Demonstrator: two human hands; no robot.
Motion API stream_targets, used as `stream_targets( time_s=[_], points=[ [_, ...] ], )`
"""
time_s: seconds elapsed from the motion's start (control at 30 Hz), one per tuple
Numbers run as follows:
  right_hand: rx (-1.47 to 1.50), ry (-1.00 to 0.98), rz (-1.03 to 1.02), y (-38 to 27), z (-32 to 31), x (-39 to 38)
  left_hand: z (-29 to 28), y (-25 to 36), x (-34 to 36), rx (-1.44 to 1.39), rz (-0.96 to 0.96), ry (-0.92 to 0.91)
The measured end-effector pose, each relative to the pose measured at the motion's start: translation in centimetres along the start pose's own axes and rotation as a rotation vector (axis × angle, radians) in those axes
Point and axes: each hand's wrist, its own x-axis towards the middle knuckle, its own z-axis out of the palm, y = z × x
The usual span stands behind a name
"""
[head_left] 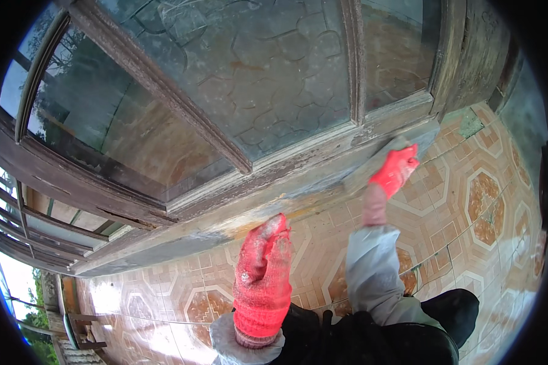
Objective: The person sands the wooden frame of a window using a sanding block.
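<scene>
My right hand [396, 170], in a red glove, is closed at the stone-like sill [323, 182] under a wooden window frame. By its knuckles is a small greyish thing [399, 143], too unclear to name. Lower and more central, my left hand [263, 277] wears a red glove with pale smears. Its fingers are curled and pressed together, tips close to the sill's yellowish stained part; what they hold, if anything, is hidden. Worn paint and bare wood show along the frame's lower rail [298, 159].
Glass panes [268, 79] rise beyond the sill, between weathered wooden bars [164, 91]. Patterned tiles [456, 201] cover the floor, with a greenish scrap [470, 123] by the right-hand post. Curved bars [6, 207] and a small bench-like piece [82, 331] stand at far left.
</scene>
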Motion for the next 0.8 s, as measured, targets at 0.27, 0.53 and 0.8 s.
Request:
stream_targets(
  time_s=[0.27,0.53,0.8],
  points=[
    [0.386,-0.110,-0.140,-4.7,-2.6,-13.7,3.8,-1.4,1.4,-0.172,-0.054,-0.049],
    [0.154,0.046,0.048,5.4,0.1,1.4,0.7,-0.8,0.8,-0.181,0.026,-0.048],
    [0.254,-0.109,0.481,-4.2,-2.1,-11.3,3.2,-1.2,0.5,-0.425,-0.060,-0.169]
  ],
)
